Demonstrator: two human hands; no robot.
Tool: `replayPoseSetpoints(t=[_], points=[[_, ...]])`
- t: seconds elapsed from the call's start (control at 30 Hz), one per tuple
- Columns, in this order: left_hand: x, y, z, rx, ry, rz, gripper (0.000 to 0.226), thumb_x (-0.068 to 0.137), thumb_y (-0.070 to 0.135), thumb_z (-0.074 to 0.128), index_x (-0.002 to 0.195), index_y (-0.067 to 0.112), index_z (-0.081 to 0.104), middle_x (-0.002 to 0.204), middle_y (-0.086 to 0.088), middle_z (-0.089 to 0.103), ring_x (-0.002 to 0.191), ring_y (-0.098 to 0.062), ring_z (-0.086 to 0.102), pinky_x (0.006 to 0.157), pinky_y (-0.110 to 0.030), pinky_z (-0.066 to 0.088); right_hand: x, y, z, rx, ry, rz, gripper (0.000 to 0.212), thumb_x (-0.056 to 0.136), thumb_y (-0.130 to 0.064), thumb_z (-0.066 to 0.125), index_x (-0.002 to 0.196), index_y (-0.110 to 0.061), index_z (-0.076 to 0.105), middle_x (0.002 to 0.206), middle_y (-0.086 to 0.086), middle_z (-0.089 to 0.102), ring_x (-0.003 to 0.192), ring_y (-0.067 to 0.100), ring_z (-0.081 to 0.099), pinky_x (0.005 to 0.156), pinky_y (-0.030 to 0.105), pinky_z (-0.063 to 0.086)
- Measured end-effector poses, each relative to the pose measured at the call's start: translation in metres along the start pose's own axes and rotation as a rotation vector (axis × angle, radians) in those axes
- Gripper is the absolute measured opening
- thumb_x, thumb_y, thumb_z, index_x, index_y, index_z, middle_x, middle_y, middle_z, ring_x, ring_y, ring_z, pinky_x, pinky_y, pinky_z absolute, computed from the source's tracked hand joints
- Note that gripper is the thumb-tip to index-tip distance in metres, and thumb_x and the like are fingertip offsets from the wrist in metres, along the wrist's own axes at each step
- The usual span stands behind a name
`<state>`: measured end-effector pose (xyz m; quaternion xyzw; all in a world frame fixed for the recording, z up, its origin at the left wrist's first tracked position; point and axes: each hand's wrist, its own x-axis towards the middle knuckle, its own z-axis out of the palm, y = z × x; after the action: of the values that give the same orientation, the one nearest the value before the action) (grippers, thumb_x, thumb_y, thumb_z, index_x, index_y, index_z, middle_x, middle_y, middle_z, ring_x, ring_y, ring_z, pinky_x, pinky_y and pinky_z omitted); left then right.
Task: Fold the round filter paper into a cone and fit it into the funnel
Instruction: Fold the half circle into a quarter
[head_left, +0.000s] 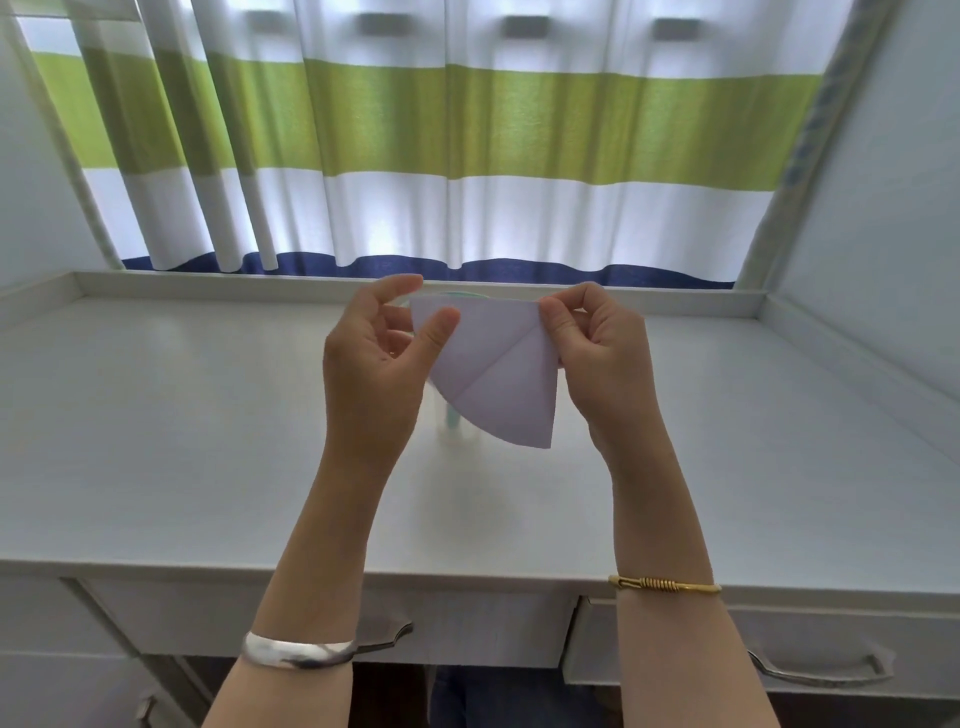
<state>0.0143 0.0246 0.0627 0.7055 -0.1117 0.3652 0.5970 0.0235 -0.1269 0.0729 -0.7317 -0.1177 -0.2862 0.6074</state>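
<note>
The white filter paper (493, 374) is folded into a wedge with a crease across it, curved edge down and to the left, and it is held in the air above the desk. My left hand (379, 358) pinches its upper left corner with thumb and fingers. My right hand (597, 348) pinches its upper right corner. Behind the paper stands the funnel (451, 423): only part of its pale greenish stem and a sliver of its rim show, the rest is hidden by the paper and my hands.
The white desk (208, 441) has a raised rim at the back and sides. A striped curtain (467, 130) hangs behind it. Two drawers with metal handles (821, 670) sit under the front edge.
</note>
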Motion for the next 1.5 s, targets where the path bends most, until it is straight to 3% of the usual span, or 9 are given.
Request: replayPoseSetpoints(t=[0.07, 0.17, 0.37, 0.53, 0.63, 0.83, 1.1, 1.27, 1.5], points=[[-0.003, 0.001, 0.002, -0.132, -0.062, -0.092, 0.026, 0.074, 0.031, 0.067, 0.096, 0.024, 0.057, 0.081, 0.009, 0.066, 0.067, -0.005, 0.063, 0.059, -0.023, 0.055, 0.002, -0.003, 0.002, 0.01, 0.021, 0.006, 0.025, 0.091, -0.015, 0.051, 0.067, -0.02, 0.053, 0.057, -0.003, 0.05, 0.055, 0.01, 0.043, 0.056, 0.026, 0.039], [-0.008, 0.0, 0.006, -0.218, -0.173, -0.13, 0.018, 0.076, 0.015, 0.068, 0.089, 0.025, 0.06, 0.074, 0.015, 0.07, 0.065, -0.005, 0.065, 0.053, -0.022, 0.054, 0.004, -0.006, 0.004, 0.022, 0.041, 0.01, 0.025, 0.091, -0.017, 0.051, 0.066, -0.021, 0.052, 0.057, -0.003, 0.051, 0.056, 0.012, 0.044, 0.056, 0.03, 0.04], [-0.018, -0.005, 0.01, -0.147, -0.21, -0.106, 0.011, 0.083, 0.015, 0.06, 0.077, 0.024, 0.06, 0.071, 0.005, 0.068, 0.055, -0.014, 0.061, 0.05, -0.026, 0.055, 0.005, -0.007, 0.003, 0.021, 0.046, 0.001, 0.025, 0.091, -0.019, 0.051, 0.067, -0.023, 0.053, 0.059, -0.005, 0.053, 0.055, 0.008, 0.046, 0.054, 0.024, 0.041], [-0.019, -0.007, 0.011, -0.151, -0.213, -0.121, 0.016, 0.085, 0.011, 0.059, 0.071, 0.021, 0.06, 0.06, 0.011, 0.066, 0.048, -0.01, 0.058, 0.047, -0.028, 0.054, 0.003, -0.004, -0.001, 0.049, -0.017, 0.027, 0.022, 0.092, -0.019, 0.049, 0.072, -0.023, 0.053, 0.066, -0.004, 0.059, 0.056, 0.004, 0.054, 0.048, 0.013, 0.045], [-0.019, -0.007, 0.011, -0.165, -0.214, -0.115, 0.016, 0.085, 0.009, 0.057, 0.072, 0.019, 0.06, 0.067, -0.002, 0.064, 0.049, -0.01, 0.057, 0.045, -0.024, 0.054, 0.001, -0.003, -0.003, 0.077, -0.068, 0.046, 0.017, 0.093, -0.018, 0.048, 0.077, -0.021, 0.054, 0.069, -0.004, 0.062, 0.056, 0.0, 0.058, 0.049, 0.012, 0.047], [-0.02, -0.006, 0.009, -0.174, -0.215, -0.116, 0.019, 0.086, 0.008, 0.056, 0.077, 0.025, 0.059, 0.076, 0.0, 0.064, 0.059, -0.008, 0.062, 0.046, -0.023, 0.055, 0.001, -0.002, -0.006, 0.065, -0.192, 0.093, 0.007, 0.091, -0.016, 0.048, 0.097, -0.017, 0.054, 0.068, -0.006, 0.065, 0.055, -0.001, 0.062, 0.049, 0.014, 0.05], [-0.023, -0.009, 0.008, -0.161, -0.29, -0.172, 0.015, 0.091, 0.012, 0.048, 0.088, 0.026, 0.053, 0.083, -0.001, 0.062, 0.053, -0.011, 0.061, 0.048, -0.022, 0.055, 0.002, -0.001, -0.004, 0.035, -0.173, 0.071, 0.008, 0.091, -0.015, 0.052, 0.099, -0.016, 0.053, 0.072, -0.001, 0.066, 0.063, 0.006, 0.063, 0.055, 0.016, 0.052], [-0.022, -0.01, 0.009, -0.15, -0.296, -0.17, 0.011, 0.091, 0.011, 0.047, 0.1, 0.014, 0.052, 0.088, -0.001, 0.061, 0.061, -0.008, 0.063, 0.049, -0.023, 0.055, 0.002, -0.001, -0.004, 0.028, -0.168, 0.063, 0.01, 0.09, -0.015, 0.052, 0.1, -0.013, 0.052, 0.081, 0.006, 0.067, 0.069, 0.01, 0.064, 0.056, 0.017, 0.053], [-0.023, -0.009, 0.008, -0.154, -0.302, -0.163, 0.013, 0.092, 0.011, 0.045, 0.095, 0.022, 0.052, 0.088, 0.001, 0.061, 0.062, -0.01, 0.063, 0.049, -0.023, 0.056, 0.001, 0.0, -0.003, 0.006, -0.165, 0.055, 0.01, 0.089, -0.015, 0.054, 0.099, -0.015, 0.052, 0.076, 0.005, 0.067, 0.067, 0.011, 0.064, 0.056, 0.017, 0.053]])
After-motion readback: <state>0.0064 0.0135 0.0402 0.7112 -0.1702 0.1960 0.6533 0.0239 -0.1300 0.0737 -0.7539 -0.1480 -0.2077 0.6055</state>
